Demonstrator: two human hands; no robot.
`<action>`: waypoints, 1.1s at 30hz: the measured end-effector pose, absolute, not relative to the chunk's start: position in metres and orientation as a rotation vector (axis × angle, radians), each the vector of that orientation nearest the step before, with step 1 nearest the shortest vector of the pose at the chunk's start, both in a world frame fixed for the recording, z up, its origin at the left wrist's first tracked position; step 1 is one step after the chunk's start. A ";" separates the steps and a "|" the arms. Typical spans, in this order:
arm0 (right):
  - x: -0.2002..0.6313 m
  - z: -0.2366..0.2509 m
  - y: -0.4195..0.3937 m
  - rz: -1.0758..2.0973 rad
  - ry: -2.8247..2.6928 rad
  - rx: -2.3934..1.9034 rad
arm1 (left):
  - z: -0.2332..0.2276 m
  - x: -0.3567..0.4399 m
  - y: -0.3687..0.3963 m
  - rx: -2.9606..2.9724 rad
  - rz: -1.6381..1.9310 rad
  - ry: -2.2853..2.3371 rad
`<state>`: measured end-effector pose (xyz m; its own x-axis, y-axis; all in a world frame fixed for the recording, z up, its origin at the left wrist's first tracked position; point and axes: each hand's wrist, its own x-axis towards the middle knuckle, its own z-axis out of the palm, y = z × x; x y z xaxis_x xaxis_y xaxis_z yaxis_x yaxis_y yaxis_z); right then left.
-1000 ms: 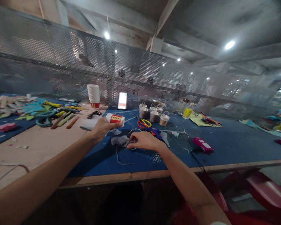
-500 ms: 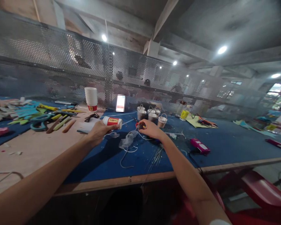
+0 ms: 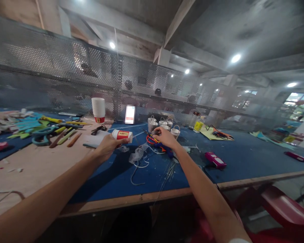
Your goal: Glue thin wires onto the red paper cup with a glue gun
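One paper cup (image 3: 123,135) lies sideways in the left hand (image 3: 106,147), long axis towards the right hand (image 3: 166,137), whose narrowed fingers are nearest the scissors (image 3: 148,139), their hold unclear!

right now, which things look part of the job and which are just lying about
Likely part of it:
paper cup, held in the left hand
red-handled scissors, at the right hand, grip unclear
pale mesh, perhaps, on the table nearby

Probably just lying about:
pink box
teal-handled scissors
yellow-labelled jar
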<state>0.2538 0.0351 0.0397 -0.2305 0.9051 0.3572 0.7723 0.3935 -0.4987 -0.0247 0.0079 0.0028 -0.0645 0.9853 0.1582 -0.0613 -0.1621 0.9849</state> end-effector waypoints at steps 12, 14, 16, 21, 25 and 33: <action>0.227 0.023 0.086 0.170 -2.131 -1.522 | 0.000 -0.022 0.008 1.300 1.381 1.095; 0.228 0.020 0.087 0.179 -2.120 -1.533 | -0.002 -0.023 0.009 1.306 1.382 1.089; 0.229 0.018 0.084 0.192 -2.111 -1.519 | -0.003 -0.024 0.009 1.317 1.381 1.080; 0.224 0.022 0.060 0.321 -2.141 -1.353 | -0.002 -0.022 0.007 1.339 1.372 1.053; 0.208 0.022 0.041 0.652 -2.131 -1.081 | 0.001 -0.017 0.003 1.360 1.368 1.029; 0.192 0.004 0.034 0.891 -1.961 -1.048 | -0.001 -0.017 0.002 1.416 1.340 1.058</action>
<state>0.1916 0.0343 0.0042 -0.4027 0.8736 0.2734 0.3687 0.4281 -0.8251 -0.0166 0.0025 -0.0010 0.0501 0.9700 0.2379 0.0058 -0.2385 0.9711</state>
